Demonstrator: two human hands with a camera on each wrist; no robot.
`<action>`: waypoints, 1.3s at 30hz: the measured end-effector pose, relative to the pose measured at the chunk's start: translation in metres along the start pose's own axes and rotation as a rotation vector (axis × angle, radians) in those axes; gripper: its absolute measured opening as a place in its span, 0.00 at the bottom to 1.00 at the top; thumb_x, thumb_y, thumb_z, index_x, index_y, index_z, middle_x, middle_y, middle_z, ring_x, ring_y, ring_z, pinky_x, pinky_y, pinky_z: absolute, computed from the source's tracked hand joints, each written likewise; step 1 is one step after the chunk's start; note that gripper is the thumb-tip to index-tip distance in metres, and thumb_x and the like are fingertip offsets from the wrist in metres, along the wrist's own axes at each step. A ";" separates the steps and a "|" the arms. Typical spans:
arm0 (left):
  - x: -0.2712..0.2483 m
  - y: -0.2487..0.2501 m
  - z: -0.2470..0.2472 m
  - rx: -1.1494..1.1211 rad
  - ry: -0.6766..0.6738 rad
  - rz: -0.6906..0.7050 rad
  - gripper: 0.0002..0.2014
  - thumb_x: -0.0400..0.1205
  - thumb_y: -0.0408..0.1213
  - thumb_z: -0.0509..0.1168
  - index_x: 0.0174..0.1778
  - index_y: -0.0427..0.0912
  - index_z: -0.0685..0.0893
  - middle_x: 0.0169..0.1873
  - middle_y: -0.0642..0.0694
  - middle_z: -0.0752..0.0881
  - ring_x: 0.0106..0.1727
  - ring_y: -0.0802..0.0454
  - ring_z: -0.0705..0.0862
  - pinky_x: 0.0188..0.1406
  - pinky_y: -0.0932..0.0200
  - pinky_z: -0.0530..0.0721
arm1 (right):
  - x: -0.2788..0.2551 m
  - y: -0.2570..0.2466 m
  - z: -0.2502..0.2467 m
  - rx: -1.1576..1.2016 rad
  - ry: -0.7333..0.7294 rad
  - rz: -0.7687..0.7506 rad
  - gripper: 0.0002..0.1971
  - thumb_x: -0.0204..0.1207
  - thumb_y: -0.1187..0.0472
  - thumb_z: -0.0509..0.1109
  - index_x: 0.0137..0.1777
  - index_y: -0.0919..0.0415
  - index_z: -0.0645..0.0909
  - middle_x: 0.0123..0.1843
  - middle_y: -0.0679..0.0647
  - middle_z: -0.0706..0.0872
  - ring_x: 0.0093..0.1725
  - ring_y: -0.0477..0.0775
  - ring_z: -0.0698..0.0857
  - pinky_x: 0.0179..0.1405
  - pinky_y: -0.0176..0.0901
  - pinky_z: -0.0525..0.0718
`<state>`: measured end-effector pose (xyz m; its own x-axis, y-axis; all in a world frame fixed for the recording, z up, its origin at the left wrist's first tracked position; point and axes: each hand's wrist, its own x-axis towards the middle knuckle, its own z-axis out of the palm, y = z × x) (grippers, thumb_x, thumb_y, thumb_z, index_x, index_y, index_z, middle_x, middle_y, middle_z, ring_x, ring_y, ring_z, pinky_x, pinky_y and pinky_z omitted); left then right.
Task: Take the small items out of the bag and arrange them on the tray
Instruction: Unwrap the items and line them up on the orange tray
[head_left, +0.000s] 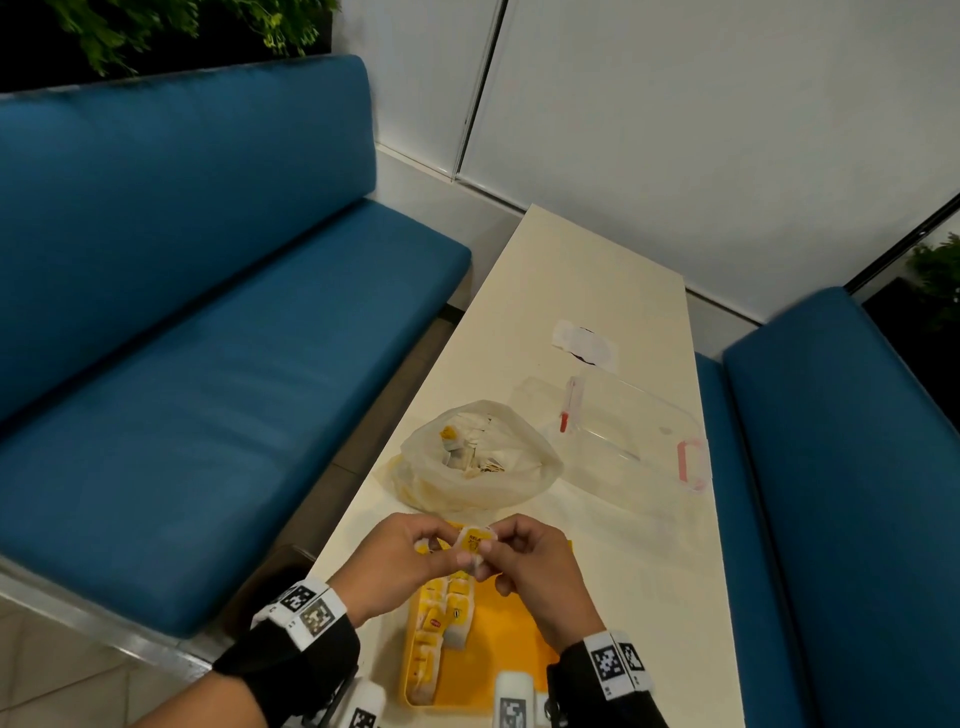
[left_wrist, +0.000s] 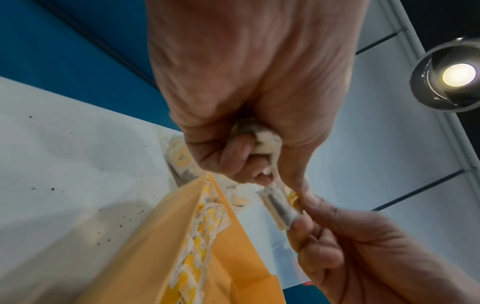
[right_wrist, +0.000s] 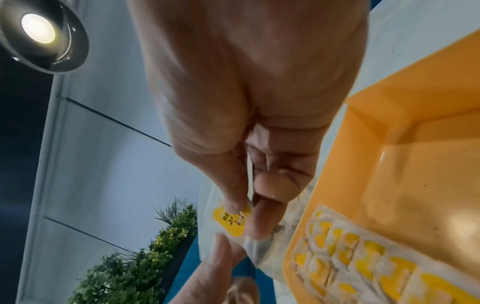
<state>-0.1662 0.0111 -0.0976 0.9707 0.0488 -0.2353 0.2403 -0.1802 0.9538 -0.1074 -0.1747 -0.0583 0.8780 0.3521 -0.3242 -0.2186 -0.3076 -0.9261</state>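
Both hands over tray (head_left: 511, 631): right hand (head_left: 535, 566) and left hand (head_left: 400, 558) fingers pinch one packet (head_left: 475, 540), probably to orient it for the row. Left palms more. Bag (head_left: 475, 467) behind on bench (head_left: 597, 291).

Tray (head_left: 511, 631): orange-yellow. Packets in tray (head_left: 441, 618): white with yellow labels, one with a red mark. Held packet (head_left: 475, 540): white, yellow label, black print. Bag (head_left: 514, 480): translucent cream. Surface (head_left: 582, 291): cream. Bench seats (head_left: 208, 291): blue. Wristbands (head_left: 306, 608): white with black square codes.
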 end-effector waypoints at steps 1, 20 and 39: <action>0.001 -0.003 -0.001 0.008 0.029 -0.007 0.05 0.77 0.48 0.79 0.47 0.54 0.94 0.43 0.53 0.91 0.45 0.67 0.85 0.45 0.71 0.80 | 0.001 0.002 -0.002 -0.001 0.003 0.007 0.03 0.77 0.72 0.74 0.47 0.73 0.83 0.34 0.68 0.89 0.33 0.60 0.87 0.24 0.41 0.77; 0.005 -0.052 0.001 0.217 0.145 -0.229 0.21 0.77 0.51 0.79 0.65 0.54 0.84 0.56 0.53 0.86 0.50 0.63 0.82 0.41 0.72 0.75 | -0.002 0.080 0.019 -0.360 -0.110 0.447 0.08 0.75 0.70 0.73 0.43 0.59 0.77 0.33 0.57 0.85 0.27 0.57 0.88 0.21 0.42 0.78; 0.006 -0.052 0.000 0.192 0.109 -0.238 0.19 0.78 0.49 0.78 0.64 0.54 0.84 0.61 0.54 0.84 0.58 0.58 0.79 0.52 0.63 0.76 | -0.003 0.075 0.037 -0.538 0.082 0.415 0.11 0.70 0.67 0.74 0.37 0.54 0.75 0.43 0.55 0.88 0.42 0.60 0.92 0.40 0.59 0.92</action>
<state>-0.1724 0.0205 -0.1484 0.8836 0.2147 -0.4161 0.4667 -0.3323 0.8196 -0.1422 -0.1660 -0.1341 0.8013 0.0491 -0.5963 -0.3204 -0.8065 -0.4970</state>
